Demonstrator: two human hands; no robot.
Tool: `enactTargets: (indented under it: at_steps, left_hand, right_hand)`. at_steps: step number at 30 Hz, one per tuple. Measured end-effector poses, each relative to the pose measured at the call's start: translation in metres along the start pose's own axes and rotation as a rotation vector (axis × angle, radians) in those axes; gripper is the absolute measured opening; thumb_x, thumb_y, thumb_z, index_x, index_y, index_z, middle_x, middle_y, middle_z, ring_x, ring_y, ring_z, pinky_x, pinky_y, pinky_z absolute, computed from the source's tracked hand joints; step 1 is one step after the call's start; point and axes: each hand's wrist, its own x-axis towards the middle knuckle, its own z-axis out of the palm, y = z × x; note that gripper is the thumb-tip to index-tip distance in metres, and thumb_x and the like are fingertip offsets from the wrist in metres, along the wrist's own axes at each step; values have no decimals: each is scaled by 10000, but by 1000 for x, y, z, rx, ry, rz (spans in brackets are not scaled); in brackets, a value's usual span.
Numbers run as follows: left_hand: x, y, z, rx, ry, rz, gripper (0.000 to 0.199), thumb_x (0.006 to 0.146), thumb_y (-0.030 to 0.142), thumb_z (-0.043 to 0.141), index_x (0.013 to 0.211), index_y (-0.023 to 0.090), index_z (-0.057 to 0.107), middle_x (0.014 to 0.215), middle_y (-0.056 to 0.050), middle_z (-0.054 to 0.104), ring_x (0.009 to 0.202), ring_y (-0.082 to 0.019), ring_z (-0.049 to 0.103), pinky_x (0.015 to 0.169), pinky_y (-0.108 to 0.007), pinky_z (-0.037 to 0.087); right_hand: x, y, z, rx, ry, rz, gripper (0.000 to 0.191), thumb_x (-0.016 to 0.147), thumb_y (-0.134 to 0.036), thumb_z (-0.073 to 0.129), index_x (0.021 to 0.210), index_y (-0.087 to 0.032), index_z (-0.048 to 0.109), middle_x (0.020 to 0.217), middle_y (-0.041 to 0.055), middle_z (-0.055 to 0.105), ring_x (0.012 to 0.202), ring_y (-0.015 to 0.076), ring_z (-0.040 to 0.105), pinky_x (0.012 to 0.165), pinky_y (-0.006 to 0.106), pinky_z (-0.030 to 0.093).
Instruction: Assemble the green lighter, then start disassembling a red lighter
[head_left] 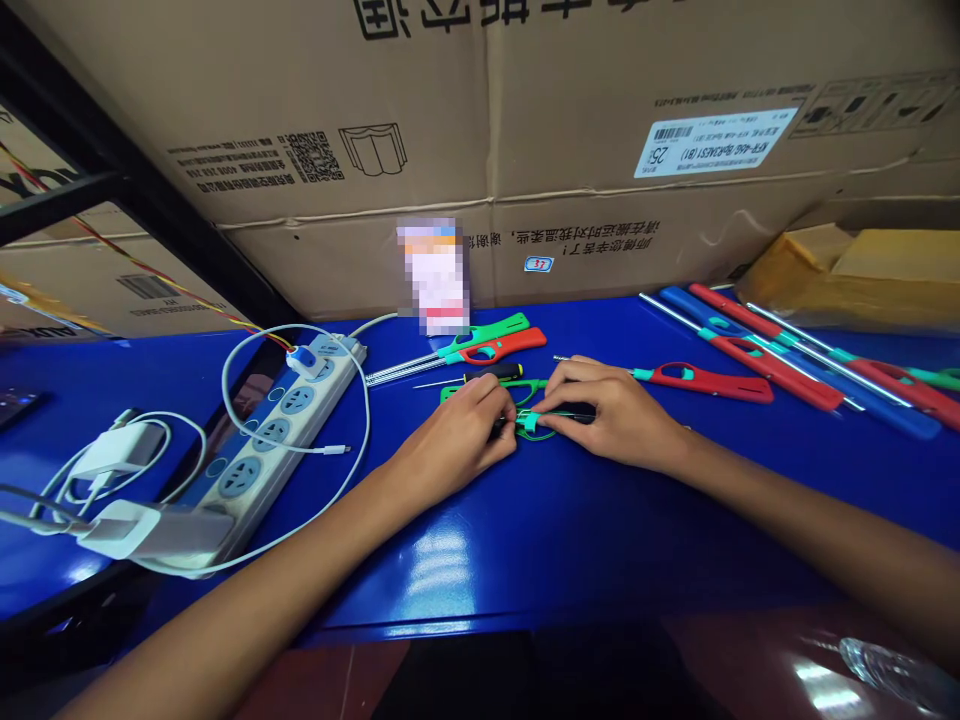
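Note:
My left hand [484,425] and my right hand [607,410] meet over the middle of the blue table. Between their fingertips is a small green part [531,421], which the right thumb and fingers pinch. The left fingers are closed on something dark at its left side, mostly hidden. A black rod-like piece [581,411] shows under the right fingers. Just behind the hands lie a green lighter casing [534,385], partly covered, and a screwdriver [495,372] with a black and yellow handle.
Green [495,332] and red [514,345] lighters lie behind the hands. Another red lighter [712,383] and several red and blue ones are at right. A power strip [292,420] with white cables stands left. Cardboard boxes [525,130] back the blue table [465,560].

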Motion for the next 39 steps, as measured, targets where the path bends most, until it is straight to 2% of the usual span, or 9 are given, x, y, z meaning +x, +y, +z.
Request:
enactTargets:
  at_steps: [11,20,24,28,35,39]
  left_hand:
    - [-2,-3,-6,-2,-12,26,28,1022,131,608,1033,153,621,970,-42,625,840,-176,598,744,-304,514]
    - [-2,-6,-8,59,-62,100,157,1095,192,569,1078,136,715,1041,-85,689,973,-220,694,856,-354,590]
    - [-3,-5,-9,94,-54,110,161,1093,198,580,1087,137,728,1044,-85,709,963,-223,714,849,-360,608]
    - [-4,-3,-12,122,-56,114,165,1088,179,582,1102,141,742,1030,-74,724,940,-223,734,826,-356,615]
    - [-4,0,-11,97,-56,60,177,1081,161,585,1143,161,751,1073,-83,751,1012,-234,764,892,-372,632]
    - [-4,0,-11,86,-28,71,157,1068,151,598,1124,157,745,1062,-77,750,984,-225,760,863,-357,624]
  right_hand:
    - [-4,-1,4,-52,20,-30,33,980,-186,752,974,-212,732,1014,63,683,977,233,677,901,420,558]
    - [-2,0,0,-2,-23,13,35,972,-183,760,961,-207,737,1011,57,676,939,215,680,858,382,549]
    - [-2,2,1,-17,-24,18,40,972,-171,767,974,-200,739,1006,54,702,924,211,692,847,374,557]
    - [-2,1,0,-81,-34,-15,35,1000,-182,740,1030,-197,729,1031,63,723,951,221,711,862,375,574]
    - [-2,-5,-5,-294,-86,-90,78,1060,-215,639,1097,-185,700,1097,101,725,1023,265,722,910,421,603]
    - [-2,-6,-6,-296,-100,-106,77,1066,-209,621,1098,-187,687,1098,103,726,1019,266,720,910,427,609]
